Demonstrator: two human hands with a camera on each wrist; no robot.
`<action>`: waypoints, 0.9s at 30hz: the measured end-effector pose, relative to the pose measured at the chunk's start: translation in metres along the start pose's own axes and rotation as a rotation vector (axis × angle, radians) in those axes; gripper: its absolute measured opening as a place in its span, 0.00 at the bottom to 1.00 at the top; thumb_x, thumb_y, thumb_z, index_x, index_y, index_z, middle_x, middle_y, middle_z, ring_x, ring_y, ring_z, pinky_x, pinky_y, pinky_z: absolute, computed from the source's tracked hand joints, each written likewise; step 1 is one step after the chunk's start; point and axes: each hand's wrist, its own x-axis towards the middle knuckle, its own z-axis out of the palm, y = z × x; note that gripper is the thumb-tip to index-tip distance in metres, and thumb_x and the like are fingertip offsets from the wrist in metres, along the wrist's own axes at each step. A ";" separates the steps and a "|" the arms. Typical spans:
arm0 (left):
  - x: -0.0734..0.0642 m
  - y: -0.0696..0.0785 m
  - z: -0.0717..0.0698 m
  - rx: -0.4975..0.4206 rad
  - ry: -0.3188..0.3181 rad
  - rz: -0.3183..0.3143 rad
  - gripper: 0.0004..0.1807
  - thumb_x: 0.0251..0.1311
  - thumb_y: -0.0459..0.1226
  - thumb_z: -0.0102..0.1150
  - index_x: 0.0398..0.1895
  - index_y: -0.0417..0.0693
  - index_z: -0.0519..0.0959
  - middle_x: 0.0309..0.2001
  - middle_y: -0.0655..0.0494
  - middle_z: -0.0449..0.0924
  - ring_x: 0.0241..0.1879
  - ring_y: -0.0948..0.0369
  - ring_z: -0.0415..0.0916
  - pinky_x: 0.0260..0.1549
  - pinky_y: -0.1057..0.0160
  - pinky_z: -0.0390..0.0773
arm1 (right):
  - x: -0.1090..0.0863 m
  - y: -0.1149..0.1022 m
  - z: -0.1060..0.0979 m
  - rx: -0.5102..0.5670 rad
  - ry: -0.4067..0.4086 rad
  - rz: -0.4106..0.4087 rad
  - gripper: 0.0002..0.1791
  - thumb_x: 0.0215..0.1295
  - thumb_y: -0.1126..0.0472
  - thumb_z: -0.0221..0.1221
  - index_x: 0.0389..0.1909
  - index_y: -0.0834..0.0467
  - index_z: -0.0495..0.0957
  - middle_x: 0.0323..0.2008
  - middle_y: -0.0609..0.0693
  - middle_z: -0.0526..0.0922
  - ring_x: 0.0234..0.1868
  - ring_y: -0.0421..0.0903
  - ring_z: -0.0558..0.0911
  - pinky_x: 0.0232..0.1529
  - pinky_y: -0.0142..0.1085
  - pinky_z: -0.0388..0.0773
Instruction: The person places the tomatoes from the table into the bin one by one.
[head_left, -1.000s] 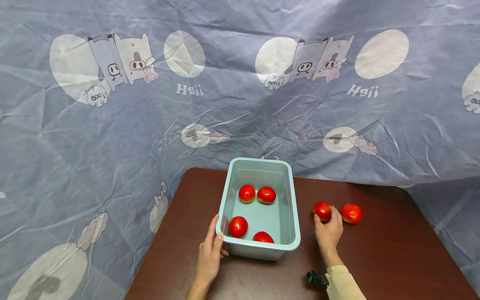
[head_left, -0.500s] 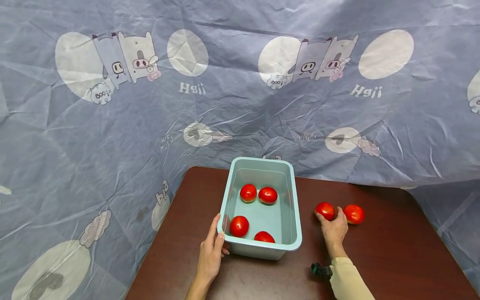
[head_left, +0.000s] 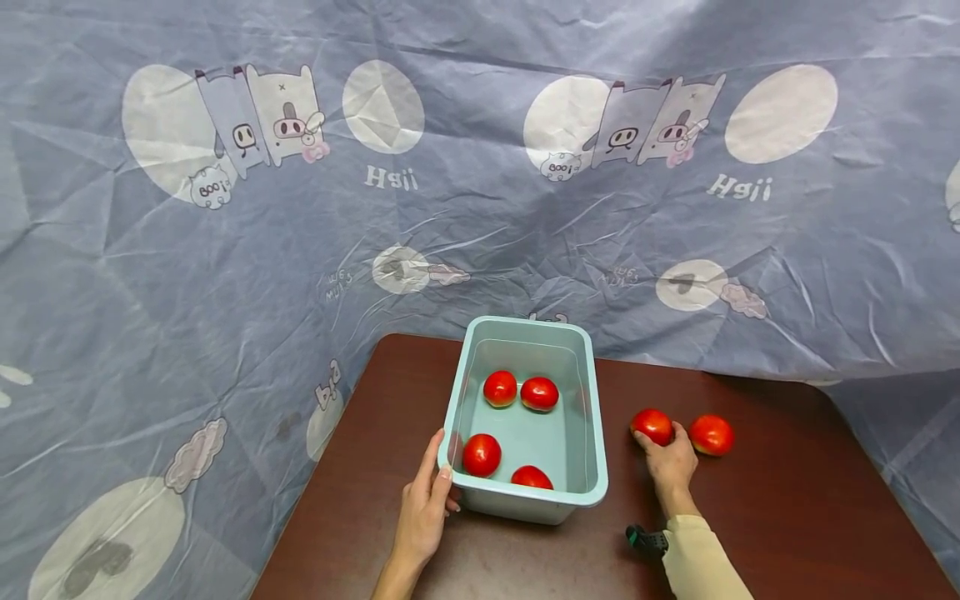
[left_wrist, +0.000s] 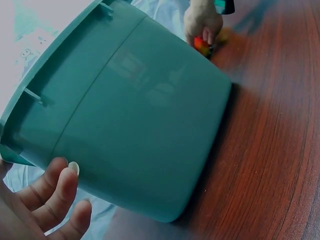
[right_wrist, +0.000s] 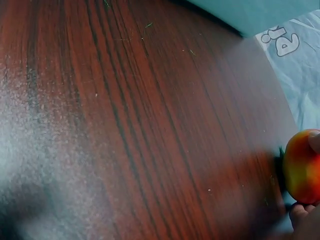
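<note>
My left hand (head_left: pixel 422 515) holds the near left corner of a light green plastic bin (head_left: pixel 592 433), thumb on the rim. In the left wrist view, the curled fingers (left_wrist: pixel 62 187) lie against the bin's outer wall (left_wrist: pixel 145 115). Several red tomatoes lie inside the bin, two towards the back, including one at left (head_left: pixel 500 389), and others towards the front. To the right of the bin, my right hand (head_left: pixel 671 468) grips a tomato (head_left: pixel 652 425) on the table between thumb and fingers. The right wrist view shows this tomato's yellow-green side (right_wrist: pixel 300 172).
Another tomato (head_left: pixel 712 435) lies on the brown wooden table (head_left: pixel 795 500), just right of the gripped one. A grey-blue printed cloth (head_left: pixel 480 208) hangs behind the table and along its left side. A dark band (head_left: pixel 647 540) is around the right wrist.
The head view has shifted slightly. My right hand has moved a little lower and to the right around the same tomato. The left hand and bin stay as they were.
</note>
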 end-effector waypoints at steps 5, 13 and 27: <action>-0.001 -0.001 0.002 -0.001 0.007 -0.005 0.26 0.68 0.43 0.43 0.68 0.67 0.57 0.22 0.45 0.77 0.14 0.67 0.72 0.15 0.62 0.75 | -0.002 -0.002 0.000 0.037 -0.007 0.012 0.45 0.53 0.48 0.64 0.67 0.62 0.57 0.63 0.67 0.64 0.60 0.65 0.62 0.63 0.58 0.56; -0.001 0.000 0.003 -0.011 0.001 0.005 0.26 0.68 0.42 0.42 0.69 0.64 0.57 0.23 0.47 0.77 0.14 0.67 0.72 0.15 0.63 0.75 | -0.007 -0.008 -0.007 0.103 0.001 -0.009 0.45 0.50 0.47 0.67 0.66 0.60 0.59 0.59 0.68 0.68 0.58 0.63 0.69 0.61 0.54 0.64; 0.000 0.003 0.001 0.005 0.012 -0.008 0.25 0.68 0.42 0.43 0.68 0.65 0.58 0.20 0.46 0.76 0.13 0.68 0.71 0.15 0.65 0.74 | -0.016 -0.034 -0.018 0.277 -0.061 -0.021 0.44 0.49 0.49 0.68 0.67 0.56 0.61 0.64 0.62 0.65 0.61 0.60 0.69 0.59 0.50 0.68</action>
